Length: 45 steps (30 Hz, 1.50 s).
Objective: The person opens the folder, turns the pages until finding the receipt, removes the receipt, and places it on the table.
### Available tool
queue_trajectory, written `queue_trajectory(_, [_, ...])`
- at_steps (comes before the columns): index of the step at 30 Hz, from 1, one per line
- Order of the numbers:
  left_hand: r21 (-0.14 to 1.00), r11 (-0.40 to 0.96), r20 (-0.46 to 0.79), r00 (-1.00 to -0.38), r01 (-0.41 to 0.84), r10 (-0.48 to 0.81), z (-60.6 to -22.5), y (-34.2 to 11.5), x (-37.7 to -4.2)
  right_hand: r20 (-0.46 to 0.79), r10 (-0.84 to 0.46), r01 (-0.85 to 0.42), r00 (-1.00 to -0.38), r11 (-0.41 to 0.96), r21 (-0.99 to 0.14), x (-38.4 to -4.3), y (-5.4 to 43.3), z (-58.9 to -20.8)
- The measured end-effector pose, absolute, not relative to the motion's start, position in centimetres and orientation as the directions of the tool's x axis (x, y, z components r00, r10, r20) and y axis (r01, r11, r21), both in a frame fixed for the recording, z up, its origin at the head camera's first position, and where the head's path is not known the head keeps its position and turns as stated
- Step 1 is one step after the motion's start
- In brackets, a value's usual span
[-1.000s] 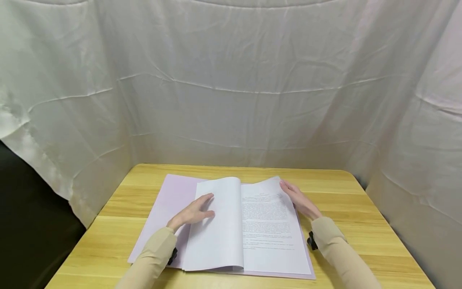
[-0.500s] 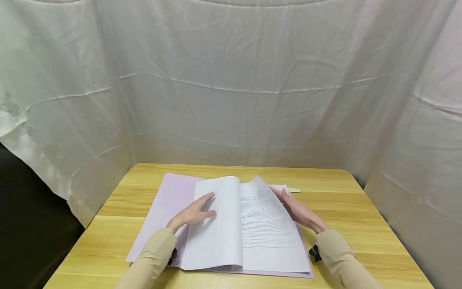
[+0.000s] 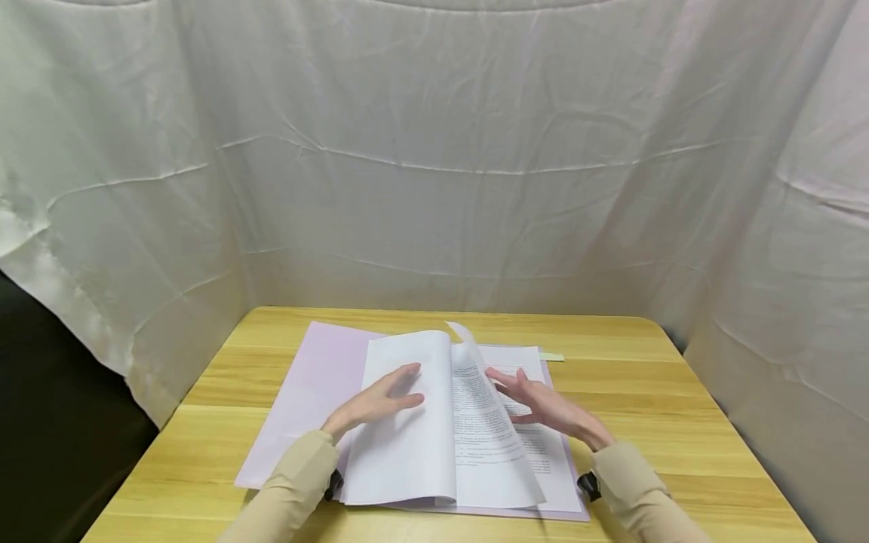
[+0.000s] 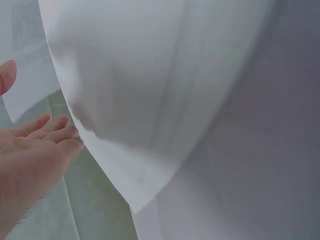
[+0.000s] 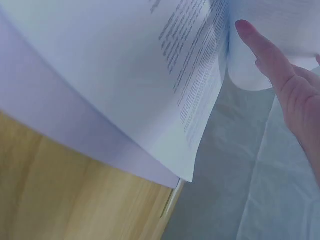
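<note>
One page (image 3: 483, 434) stands half-turned in the lilac folder (image 3: 333, 373) at six o'clock on the bench (image 3: 679, 445), my right hand (image 3: 546, 403) at three, left hand (image 3: 376, 400) at nine, fingers spread wide, the turn calling, I judge, for a nine-o'clock sweep.

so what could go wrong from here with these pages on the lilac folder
The lifted page might crease or slip back: its top corner curls free and the right hand meets it with extended fingers, no clear pinch.

The turned pages could spring over if the left hand lifts, since they bow up near the fold.
</note>
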<state>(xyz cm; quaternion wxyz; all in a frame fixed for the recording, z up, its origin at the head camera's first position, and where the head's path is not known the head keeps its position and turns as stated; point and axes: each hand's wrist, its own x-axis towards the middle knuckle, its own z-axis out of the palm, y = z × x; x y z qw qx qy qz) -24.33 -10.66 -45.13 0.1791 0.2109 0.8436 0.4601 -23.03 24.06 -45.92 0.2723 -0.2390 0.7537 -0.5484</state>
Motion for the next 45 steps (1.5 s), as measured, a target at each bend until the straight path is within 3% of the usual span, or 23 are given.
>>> queue_trajectory(15, [0.938, 0.326, -0.112, -0.789, 0.116, 0.604, -44.9, -8.0, -24.1, -0.181, -0.687, -0.088, -0.704, 0.337, -0.937, -22.4, 22.9, -45.7])
queue_trajectory(26, [0.966, 0.237, -0.052, -0.814, 0.107, 0.579, -44.9, -7.0, -24.1, -0.182, -0.709, -0.089, -0.681, 0.327, -0.941, -22.2, 22.3, -45.7])
queue_trajectory(35, [0.975, 0.212, -0.041, -0.883, 0.068, 0.468, -45.0, -7.7, -24.0, -0.151, -0.726, -0.131, -0.671, 0.316, -0.940, -22.3, 21.9, -45.5])
queue_trajectory(45, [0.960, 0.257, -0.170, -0.959, -0.109, 0.227, -45.1, -8.5, -25.1, -0.109, -0.718, -0.101, -0.687, 0.243, -0.965, -23.9, 23.2, -45.2])
